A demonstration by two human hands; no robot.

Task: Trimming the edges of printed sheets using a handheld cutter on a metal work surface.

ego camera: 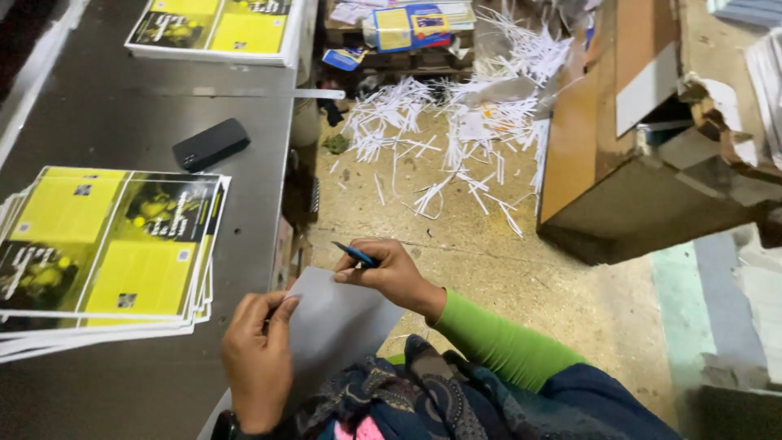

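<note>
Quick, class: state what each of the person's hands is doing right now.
Left hand: closed, pinching the edge of the grey sheet.
Right hand: closed on a blue pen, touching the sheet.

A bright green long sleeve (501, 342) covers the right arm; a dark patterned scarf (407, 395) drapes the lap.

Printed stack (106, 253) left; bare tabletop (122, 122) beyond.

Your grey metal table (122, 114) carries two stacks of yellow printed sheets (110, 253) and a black phone (210, 144).
</note>
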